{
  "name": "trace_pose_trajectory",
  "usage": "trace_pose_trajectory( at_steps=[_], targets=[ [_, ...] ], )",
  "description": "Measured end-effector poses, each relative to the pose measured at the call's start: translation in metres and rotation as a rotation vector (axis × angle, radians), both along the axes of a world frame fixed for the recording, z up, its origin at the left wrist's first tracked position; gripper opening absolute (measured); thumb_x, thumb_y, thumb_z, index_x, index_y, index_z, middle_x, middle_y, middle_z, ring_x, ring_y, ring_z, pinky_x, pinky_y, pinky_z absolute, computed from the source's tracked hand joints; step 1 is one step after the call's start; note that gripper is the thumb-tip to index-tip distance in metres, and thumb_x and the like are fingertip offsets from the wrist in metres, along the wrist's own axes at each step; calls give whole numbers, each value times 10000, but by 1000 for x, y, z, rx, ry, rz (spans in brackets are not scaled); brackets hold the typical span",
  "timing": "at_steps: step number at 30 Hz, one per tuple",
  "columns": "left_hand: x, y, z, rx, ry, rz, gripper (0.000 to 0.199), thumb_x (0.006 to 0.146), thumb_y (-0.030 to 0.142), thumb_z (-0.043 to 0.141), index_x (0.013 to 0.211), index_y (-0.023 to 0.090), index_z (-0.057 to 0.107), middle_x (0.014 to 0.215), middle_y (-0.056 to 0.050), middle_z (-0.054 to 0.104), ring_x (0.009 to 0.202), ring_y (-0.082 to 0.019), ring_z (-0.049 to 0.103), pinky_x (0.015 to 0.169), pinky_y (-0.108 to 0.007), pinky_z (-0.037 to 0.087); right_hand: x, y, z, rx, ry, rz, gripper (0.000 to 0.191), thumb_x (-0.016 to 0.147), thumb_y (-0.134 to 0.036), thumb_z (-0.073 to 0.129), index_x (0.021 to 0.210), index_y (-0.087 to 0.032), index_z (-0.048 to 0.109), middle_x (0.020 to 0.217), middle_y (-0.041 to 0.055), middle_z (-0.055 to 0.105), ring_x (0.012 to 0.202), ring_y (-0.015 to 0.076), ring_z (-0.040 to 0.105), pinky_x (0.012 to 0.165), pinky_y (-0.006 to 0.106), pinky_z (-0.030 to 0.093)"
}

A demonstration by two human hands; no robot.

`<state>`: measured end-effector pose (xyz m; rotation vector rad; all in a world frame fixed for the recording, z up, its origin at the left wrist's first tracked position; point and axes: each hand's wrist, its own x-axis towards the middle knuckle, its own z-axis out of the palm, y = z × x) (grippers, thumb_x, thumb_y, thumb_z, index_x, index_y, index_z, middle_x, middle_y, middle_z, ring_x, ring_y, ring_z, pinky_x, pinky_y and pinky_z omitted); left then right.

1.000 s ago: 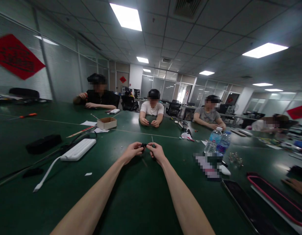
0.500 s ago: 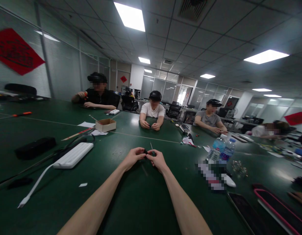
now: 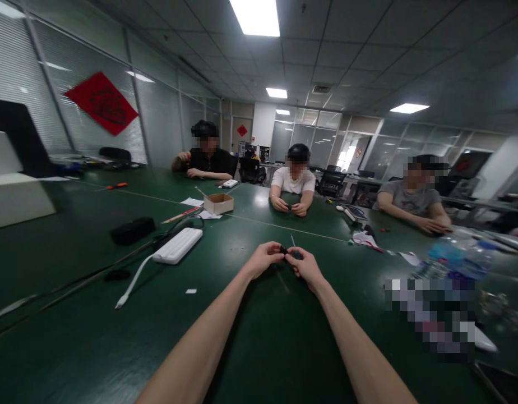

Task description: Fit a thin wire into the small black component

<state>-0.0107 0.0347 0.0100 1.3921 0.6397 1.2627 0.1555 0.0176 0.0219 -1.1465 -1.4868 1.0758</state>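
Hands: while the left hand (image 3: 263, 259) pinches a small black part (image 3: 283, 250) in its fingertips, the right hand (image 3: 307, 268) grasps a thin-shafted tool (image 3: 298, 255) by its dark green handle, thumb and forefinger meeting the part from the other side.
Black part: between the two hands, just above the green tabletop (image 3: 276, 348); finer detail too small to tell.
Tool shaft: slim, metallic, pointing up and away from the right hand, its tip clear of the part.
White corded unit: lying left of the left hand, its cable running back nearer the wearer; black oblong case (image 3: 133, 230) farther left.
Paper scrap (image 3: 191, 291): white, left of the left hand and closer to the wearer.
Cardboard box (image 3: 218, 206): open-topped, beyond the left hand and to its left; orange-handled tool (image 3: 117, 186) farther off on that side.
Bottles (image 3: 446, 255): clear plastic, well to the right of the right hand, blurred; pixelated patch (image 3: 431, 322) just nearer the wearer.
Across the table: person in white shirt (image 3: 292, 179) straight beyond both hands, fingers around something small and dark; person in black (image 3: 211, 163) beyond and left, person in grey (image 3: 404, 196) beyond and right.
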Motion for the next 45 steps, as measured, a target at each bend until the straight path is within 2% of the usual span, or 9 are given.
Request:
trace_pose_trajectory(
  at_steps=[4,10,16,18,22,26,33,42,45],
  targets=[
    [-2,0,-2,7,24,-29,372,655,221,709,999,121,607,950,-124,637,801,-173,601,722,-295,444,3,5,-5,-21,8,42,376,640,-407,692,913,-173,585,681,-13,515,397,38,379,306,152,279],
    [2,-6,5,-7,123,-146,305,719,251,641,984,101,635,932,-113,646,743,-138,575,646,-236,414,16,8,-5,-52,-49,109,386,581,-426,731,806,-154,574,540,-35,478,367,53,386,305,158,257],
    [9,-3,9,-151,97,-62,257,756,266,595,954,107,636,873,-101,638,674,-116,564,582,-211,411,14,3,-3,55,-127,84,394,681,-524,622,850,-170,580,477,-50,440,351,82,390,322,185,277],
    [12,-4,11,-193,58,-60,254,762,268,588,961,114,627,894,-106,634,689,-130,577,607,-231,437,13,0,-2,150,-201,9,383,732,-535,560,845,-170,590,495,-28,477,377,99,421,358,203,305],
    [15,-12,15,-213,22,-12,299,782,341,575,985,124,607,918,-104,613,655,-120,568,605,-253,457,25,-5,5,404,-431,-238,351,837,-496,426,829,-193,604,670,28,590,591,141,534,528,228,369],
    [13,-14,14,-156,82,25,332,748,345,625,1013,145,605,957,-92,597,650,-95,561,584,-220,429,46,-8,10,412,-714,-348,341,889,-472,348,935,-232,586,796,33,602,679,150,542,572,238,340],
    [11,-10,7,-96,60,8,318,764,330,599,1031,157,602,1002,-92,592,660,-90,555,588,-215,408,41,-9,7,563,-962,-196,300,938,-355,293,1044,-244,551,922,47,562,796,149,528,704,255,335],
    [13,-7,8,-64,133,84,363,773,382,560,1049,156,625,922,-73,622,604,-85,490,513,-201,333,40,-11,6,574,-1016,-159,313,943,-361,294,1047,-254,569,917,42,537,821,143,511,719,242,328],
    [13,-5,7,-97,110,75,364,784,379,544,1058,154,625,958,-87,629,669,-111,530,571,-217,373,40,-11,7,580,-1028,-149,356,946,-393,271,1000,-247,591,889,40,534,818,140,505,717,238,320]
  ],
)
